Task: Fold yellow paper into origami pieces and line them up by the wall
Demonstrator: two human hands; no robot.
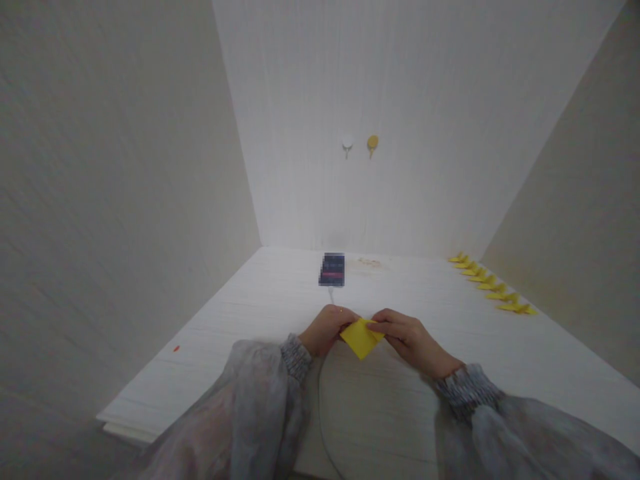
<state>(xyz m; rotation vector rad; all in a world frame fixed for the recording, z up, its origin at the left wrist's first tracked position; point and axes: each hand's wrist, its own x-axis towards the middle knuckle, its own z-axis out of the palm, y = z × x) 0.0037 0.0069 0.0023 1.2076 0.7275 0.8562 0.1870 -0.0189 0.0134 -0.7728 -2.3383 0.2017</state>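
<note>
Between my two hands is a small folded piece of yellow paper (361,339), its lower corner pointing toward me. My left hand (327,328) pinches its left corner, with the fingers partly hidden behind the sheet. At the upper right side, my right hand (406,335) grips the paper between thumb and fingers. Several folded yellow paper figures (493,285), shaped like origami cranes, stand in a slanting row along the right side of the white table (240,313).
A phone (333,269), blurred out, lies at the back of the table with a cable (321,413) running toward me. Two hooks, one white (347,143) and one yellow (373,143), are on the back wall. A small red bit (177,348) lies at left. Walls enclose three sides.
</note>
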